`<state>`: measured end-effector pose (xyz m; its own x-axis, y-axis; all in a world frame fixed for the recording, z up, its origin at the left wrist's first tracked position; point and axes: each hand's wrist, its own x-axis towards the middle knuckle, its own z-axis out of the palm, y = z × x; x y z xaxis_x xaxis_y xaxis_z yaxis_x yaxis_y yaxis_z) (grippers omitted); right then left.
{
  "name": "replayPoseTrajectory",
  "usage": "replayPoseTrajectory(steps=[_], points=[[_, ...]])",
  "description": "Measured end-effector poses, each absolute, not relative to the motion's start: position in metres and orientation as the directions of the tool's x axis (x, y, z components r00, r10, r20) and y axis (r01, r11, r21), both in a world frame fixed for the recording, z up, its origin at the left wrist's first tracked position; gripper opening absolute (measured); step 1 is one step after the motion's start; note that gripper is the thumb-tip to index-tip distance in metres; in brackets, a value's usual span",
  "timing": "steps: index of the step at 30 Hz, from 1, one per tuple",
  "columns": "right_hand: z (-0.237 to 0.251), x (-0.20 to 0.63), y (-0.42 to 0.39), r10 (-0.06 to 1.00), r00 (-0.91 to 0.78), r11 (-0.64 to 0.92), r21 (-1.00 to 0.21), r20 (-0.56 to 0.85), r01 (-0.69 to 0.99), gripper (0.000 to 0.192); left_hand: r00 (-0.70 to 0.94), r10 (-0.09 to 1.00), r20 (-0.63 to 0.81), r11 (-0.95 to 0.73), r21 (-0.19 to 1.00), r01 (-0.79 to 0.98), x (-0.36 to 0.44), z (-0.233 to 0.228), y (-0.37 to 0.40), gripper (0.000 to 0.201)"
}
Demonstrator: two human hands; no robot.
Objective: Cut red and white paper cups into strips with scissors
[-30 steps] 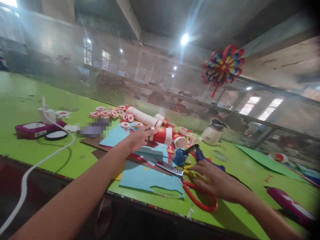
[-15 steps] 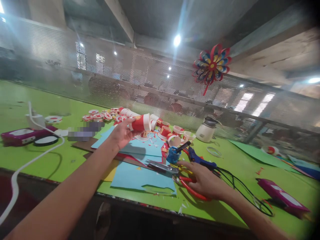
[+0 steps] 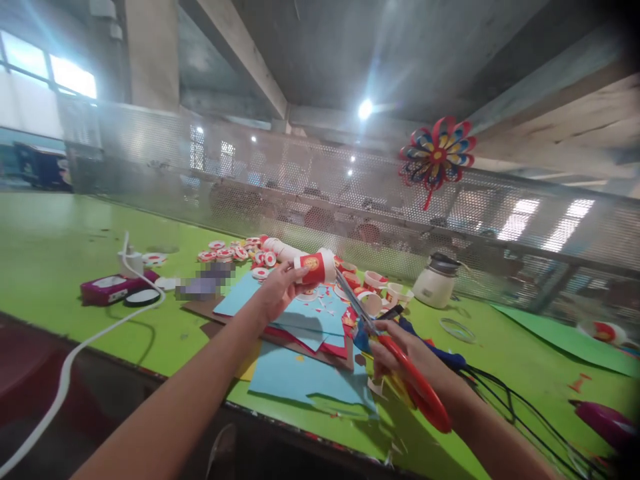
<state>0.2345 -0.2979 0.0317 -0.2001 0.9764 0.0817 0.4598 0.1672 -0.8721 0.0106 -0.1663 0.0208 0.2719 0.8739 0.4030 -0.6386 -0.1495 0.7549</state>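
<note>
My left hand grips a red and white paper cup, held on its side above the blue paper sheets. My right hand is closed on red-handled scissors. Their blades point up and left, with the tips close to the cup's rim; whether they touch it I cannot tell. Behind the blades lie several cut cup pieces. A blue glue gun rests on the table beyond my right hand, its cable trailing right.
A white jug stands at the back right. Red and white paper discs are heaped at the back left, near stacked cups. A purple box with a white cable lies left. Green paper lies right. A perforated screen runs behind.
My right hand has lifted the scissors off the table and swung their blades up towards the cup. My left hand still holds the cup. The view has shifted left.
</note>
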Motion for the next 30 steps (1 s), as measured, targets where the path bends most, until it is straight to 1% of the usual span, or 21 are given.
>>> replayPoseTrajectory(steps=[4, 6, 9, 11, 14, 16, 18, 21, 23, 26, 28, 30], points=[[0.024, 0.229, -0.294, 0.964, -0.210, 0.252, -0.810, 0.162, 0.529, 0.052, 0.236, 0.890, 0.390, -0.142, 0.729, -0.670, 0.012, 0.022, -0.168, 0.034], [0.015, 0.228, -0.290, 0.962, -0.177, 0.273, -0.781, 0.209, 0.562, 0.054, 0.212, 0.913, 0.348, -0.119, 0.726, -0.677, 0.012, 0.022, -0.166, 0.031], [0.001, 0.228, -0.285, 0.957, -0.140, 0.286, -0.739, 0.255, 0.610, 0.051, 0.223, 0.937, 0.268, -0.069, 0.770, -0.634, 0.010, 0.020, -0.163, 0.024], [-0.003, 0.230, -0.285, 0.950, -0.143, 0.302, -0.711, 0.276, 0.635, 0.050, 0.256, 0.938, 0.234, -0.057, 0.831, -0.553, 0.009, 0.018, -0.161, 0.026], [-0.002, 0.234, -0.289, 0.944, -0.181, 0.326, -0.684, 0.277, 0.652, 0.047, 0.277, 0.928, 0.247, -0.146, 0.930, -0.338, 0.007, 0.015, -0.158, 0.033], [0.002, 0.238, -0.294, 0.938, -0.223, 0.344, -0.668, 0.263, 0.660, 0.043, 0.280, 0.921, 0.271, -0.210, 0.950, -0.229, 0.007, 0.012, -0.156, 0.035], [0.007, 0.241, -0.298, 0.929, -0.274, 0.369, -0.651, 0.247, 0.663, 0.041, 0.286, 0.915, 0.283, -0.232, 0.952, -0.200, 0.008, 0.011, -0.155, 0.035], [0.009, 0.243, -0.300, 0.918, -0.321, 0.395, -0.630, 0.235, 0.669, 0.037, 0.290, 0.908, 0.301, -0.245, 0.945, -0.214, 0.009, 0.012, -0.157, 0.036], [0.007, 0.243, -0.300, 0.918, -0.317, 0.394, -0.620, 0.238, 0.679, 0.038, 0.307, 0.895, 0.324, -0.253, 0.935, -0.249, 0.009, 0.016, -0.162, 0.037], [0.001, 0.241, -0.300, 0.917, -0.281, 0.397, -0.593, 0.282, 0.700, 0.040, 0.373, 0.849, 0.374, -0.236, 0.900, -0.367, 0.007, 0.021, -0.171, 0.040], [0.000, 0.238, -0.302, 0.908, -0.277, 0.412, -0.560, 0.313, 0.719, 0.039, 0.418, 0.814, 0.404, -0.204, 0.872, -0.445, 0.005, 0.023, -0.176, 0.045], [0.000, 0.236, -0.304, 0.904, -0.283, 0.418, -0.527, 0.320, 0.740, 0.037, 0.443, 0.795, 0.413, -0.178, 0.858, -0.481, 0.002, 0.023, -0.178, 0.049]])
